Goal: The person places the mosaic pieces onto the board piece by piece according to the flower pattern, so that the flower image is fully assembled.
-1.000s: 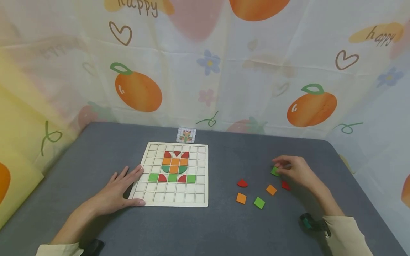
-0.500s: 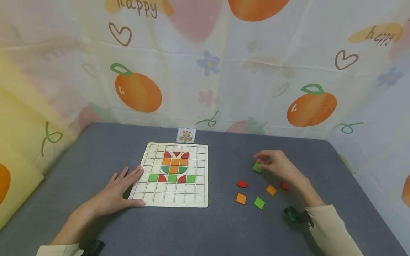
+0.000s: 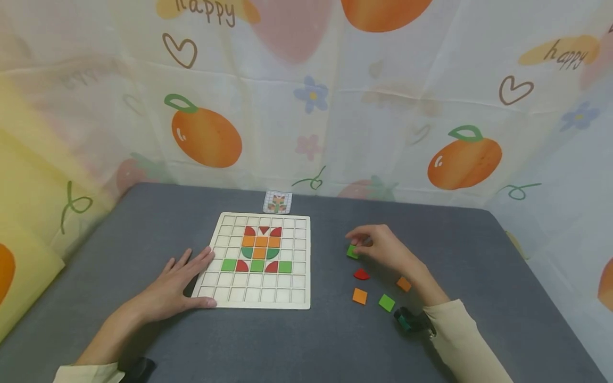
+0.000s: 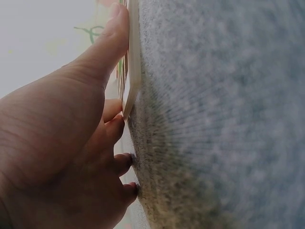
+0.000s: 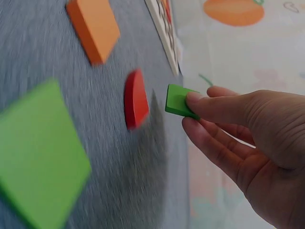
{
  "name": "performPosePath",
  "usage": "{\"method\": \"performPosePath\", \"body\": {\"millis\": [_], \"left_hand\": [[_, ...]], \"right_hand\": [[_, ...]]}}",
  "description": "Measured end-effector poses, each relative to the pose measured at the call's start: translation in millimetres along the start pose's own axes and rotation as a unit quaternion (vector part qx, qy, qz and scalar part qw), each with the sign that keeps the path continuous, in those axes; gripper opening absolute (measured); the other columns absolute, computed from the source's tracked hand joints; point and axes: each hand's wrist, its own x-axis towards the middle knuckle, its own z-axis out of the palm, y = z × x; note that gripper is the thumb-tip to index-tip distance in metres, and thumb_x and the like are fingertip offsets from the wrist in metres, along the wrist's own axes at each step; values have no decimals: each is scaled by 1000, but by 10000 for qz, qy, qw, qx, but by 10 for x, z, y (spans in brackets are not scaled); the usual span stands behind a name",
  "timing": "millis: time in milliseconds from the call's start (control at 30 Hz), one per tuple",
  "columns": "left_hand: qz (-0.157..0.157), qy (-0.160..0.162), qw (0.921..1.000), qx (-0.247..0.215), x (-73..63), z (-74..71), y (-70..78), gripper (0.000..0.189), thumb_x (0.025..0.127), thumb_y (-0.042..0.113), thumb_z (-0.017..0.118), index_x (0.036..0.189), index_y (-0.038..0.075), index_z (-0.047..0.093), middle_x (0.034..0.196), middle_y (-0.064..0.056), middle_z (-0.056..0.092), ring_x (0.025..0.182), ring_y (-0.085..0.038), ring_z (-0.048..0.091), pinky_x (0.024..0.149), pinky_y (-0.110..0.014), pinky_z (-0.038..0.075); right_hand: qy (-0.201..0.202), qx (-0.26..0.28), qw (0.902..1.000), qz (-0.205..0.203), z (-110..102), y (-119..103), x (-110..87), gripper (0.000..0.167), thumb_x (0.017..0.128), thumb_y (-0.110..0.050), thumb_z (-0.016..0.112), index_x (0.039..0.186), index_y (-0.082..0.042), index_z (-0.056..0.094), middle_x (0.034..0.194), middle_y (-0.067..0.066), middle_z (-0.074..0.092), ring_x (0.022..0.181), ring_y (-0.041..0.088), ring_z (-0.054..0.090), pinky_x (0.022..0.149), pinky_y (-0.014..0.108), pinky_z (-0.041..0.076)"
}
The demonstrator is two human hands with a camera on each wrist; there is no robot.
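Observation:
My right hand (image 3: 383,248) pinches a green square tile (image 5: 177,100) between thumb and fingers, held above the table to the right of the board. My left hand (image 3: 174,290) lies with fingers spread along the left side of the white grid board (image 3: 292,295); its thumb and index finger rest on the board's edge, as the left wrist view also shows. On the board sit red, orange and green tiles forming a flower-like pattern, with a row of green squares (image 3: 257,265) and red quarter-rounds (image 3: 242,265) below it.
Right of the board lie a red quarter-round tile (image 3: 361,274), two orange squares (image 3: 359,296) and another green square (image 3: 386,302). A small pattern card (image 3: 277,202) lies behind the board. A printed cloth (image 3: 268,106) hangs behind the grey table (image 3: 268,346).
My right hand has carried the green square leftward, from the table's right side toward the board. The left hand and the board stay where they were.

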Motion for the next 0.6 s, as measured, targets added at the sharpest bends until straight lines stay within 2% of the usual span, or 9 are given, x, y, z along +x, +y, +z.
{"method": "performPosePath", "body": {"millis": [600], "left_hand": [[26,-20,10000,25,13,9,-28,109,72,63,74,154,6,30,160,-18,22,143,-54,6,108,-71,3]], "right_hand": [[-151,222,9992,-305,318,-239,226,30,85,-1,74,114,-2,71,95,2,70,87,15,64,76,25,54]]}}
